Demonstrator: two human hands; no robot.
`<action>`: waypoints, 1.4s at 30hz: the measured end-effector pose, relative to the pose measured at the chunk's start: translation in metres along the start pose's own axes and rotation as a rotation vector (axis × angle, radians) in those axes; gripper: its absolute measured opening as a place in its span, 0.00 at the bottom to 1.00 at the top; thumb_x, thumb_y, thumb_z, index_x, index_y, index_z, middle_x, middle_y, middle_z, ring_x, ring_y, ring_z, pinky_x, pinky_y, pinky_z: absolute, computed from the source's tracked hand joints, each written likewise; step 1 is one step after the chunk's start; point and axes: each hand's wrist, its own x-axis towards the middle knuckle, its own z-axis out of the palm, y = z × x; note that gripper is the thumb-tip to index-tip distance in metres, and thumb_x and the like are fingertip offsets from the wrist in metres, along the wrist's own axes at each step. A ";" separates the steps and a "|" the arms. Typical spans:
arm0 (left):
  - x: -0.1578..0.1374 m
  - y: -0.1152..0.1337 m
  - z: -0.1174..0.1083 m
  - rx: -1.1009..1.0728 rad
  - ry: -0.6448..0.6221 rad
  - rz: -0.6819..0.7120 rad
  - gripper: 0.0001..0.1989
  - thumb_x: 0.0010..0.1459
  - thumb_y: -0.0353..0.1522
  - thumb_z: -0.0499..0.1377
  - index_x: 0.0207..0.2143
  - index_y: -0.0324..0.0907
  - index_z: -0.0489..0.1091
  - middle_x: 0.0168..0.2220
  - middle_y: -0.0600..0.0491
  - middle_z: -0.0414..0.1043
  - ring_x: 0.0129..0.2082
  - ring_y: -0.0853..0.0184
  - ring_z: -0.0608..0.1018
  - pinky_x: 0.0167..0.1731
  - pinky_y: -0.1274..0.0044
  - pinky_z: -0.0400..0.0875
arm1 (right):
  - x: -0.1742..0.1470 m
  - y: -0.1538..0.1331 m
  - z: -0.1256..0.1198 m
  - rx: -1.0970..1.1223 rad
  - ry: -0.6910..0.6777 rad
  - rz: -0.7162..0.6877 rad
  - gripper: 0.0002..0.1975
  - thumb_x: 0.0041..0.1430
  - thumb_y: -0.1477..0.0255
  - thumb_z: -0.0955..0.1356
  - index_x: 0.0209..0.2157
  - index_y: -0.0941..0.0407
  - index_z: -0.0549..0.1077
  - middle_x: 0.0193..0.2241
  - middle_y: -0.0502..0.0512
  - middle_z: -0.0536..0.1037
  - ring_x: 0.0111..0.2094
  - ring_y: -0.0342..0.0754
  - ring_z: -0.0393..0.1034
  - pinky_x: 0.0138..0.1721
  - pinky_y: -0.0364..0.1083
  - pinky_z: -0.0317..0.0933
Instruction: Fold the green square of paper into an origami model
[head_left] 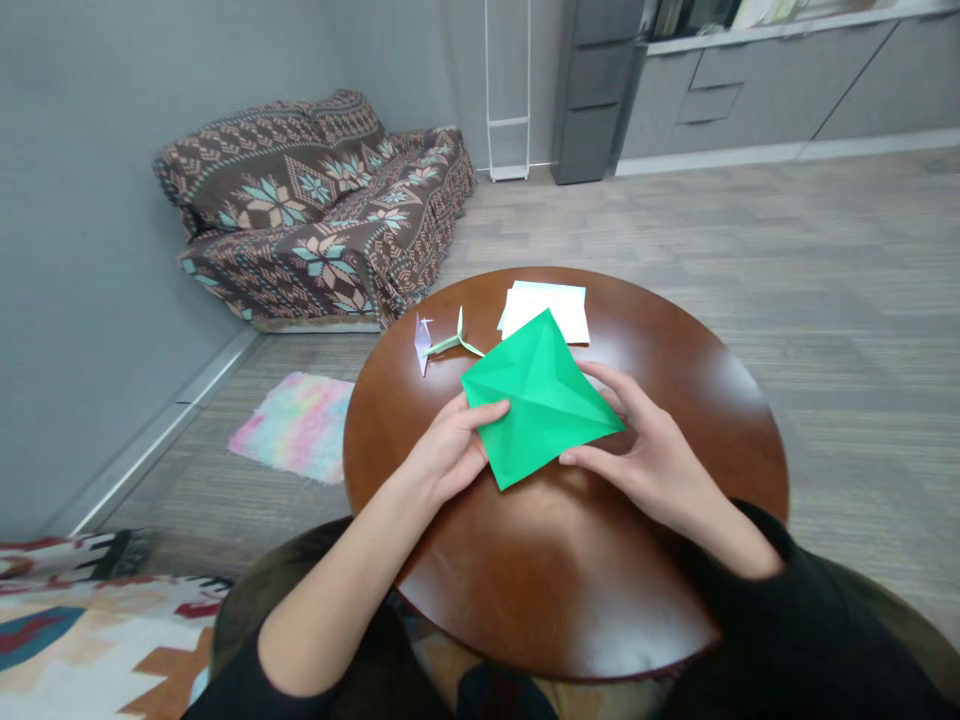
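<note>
A green square of origami paper with crossing crease lines is held above the table, turned with its corners up, down, left and right. My left hand grips its left side, the thumb lying on top and the fingers partly hidden underneath. My right hand is around the right corner, thumb by the lower edge and forefinger by the upper one, spread apart. Some right fingers are partly hidden behind the paper, so I cannot tell how firmly they touch it.
On the round brown table lie a small purple folded paper figure, a light green folded paper figure and a stack of pale paper sheets. Beyond stand a patterned sofa and a fluffy pastel rug.
</note>
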 end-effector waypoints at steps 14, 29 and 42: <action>-0.003 -0.007 0.008 0.023 0.087 0.106 0.24 0.49 0.28 0.74 0.49 0.38 0.76 0.48 0.44 0.83 0.46 0.56 0.84 0.50 0.67 0.80 | -0.007 0.012 0.003 -0.509 0.170 -0.425 0.29 0.66 0.62 0.73 0.64 0.55 0.70 0.51 0.63 0.84 0.34 0.54 0.84 0.37 0.48 0.78; -0.002 0.024 -0.013 -0.020 0.003 -0.088 0.24 0.58 0.47 0.65 0.42 0.34 0.80 0.38 0.43 0.83 0.35 0.60 0.83 0.38 0.71 0.79 | -0.002 -0.002 -0.023 -0.004 0.204 -0.144 0.05 0.62 0.71 0.74 0.40 0.51 0.84 0.23 0.49 0.84 0.23 0.49 0.80 0.29 0.45 0.76; -0.004 0.019 -0.016 0.282 -0.168 -0.037 0.12 0.54 0.35 0.72 0.39 0.38 0.81 0.35 0.49 0.82 0.32 0.68 0.82 0.35 0.79 0.76 | 0.001 0.005 -0.043 0.049 -0.076 0.000 0.07 0.59 0.61 0.76 0.33 0.49 0.86 0.29 0.55 0.87 0.30 0.55 0.82 0.33 0.49 0.78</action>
